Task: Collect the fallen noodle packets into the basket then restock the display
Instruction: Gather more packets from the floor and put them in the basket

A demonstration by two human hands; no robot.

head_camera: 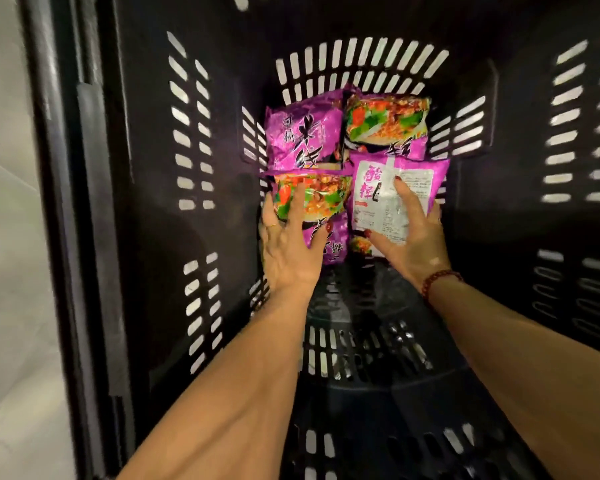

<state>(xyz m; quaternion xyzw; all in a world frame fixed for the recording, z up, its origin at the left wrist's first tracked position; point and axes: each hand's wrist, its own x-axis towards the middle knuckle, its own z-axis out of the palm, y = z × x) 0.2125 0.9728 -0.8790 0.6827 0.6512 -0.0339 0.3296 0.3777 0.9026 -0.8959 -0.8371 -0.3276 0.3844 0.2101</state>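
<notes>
Several purple noodle packets lie at the far end of a deep black slotted basket (146, 140). My left hand (288, 244) grips the near-left packet (312, 199), thumb on its right side and fingers round its left edge. My right hand (409, 237) grips the near-right packet (395, 192), which lies back side up with a white label; my thumb is under its near-left corner and my fingers lie across the label. Two more packets sit behind them: a far-left packet (302, 136) and a far-right packet (388, 123).
Tall slotted basket walls surround both arms on the left, right (568, 133) and far side. The basket's slotted floor (361, 355) shows below my wrists. A pale floor (7, 237) is visible outside the basket on the left.
</notes>
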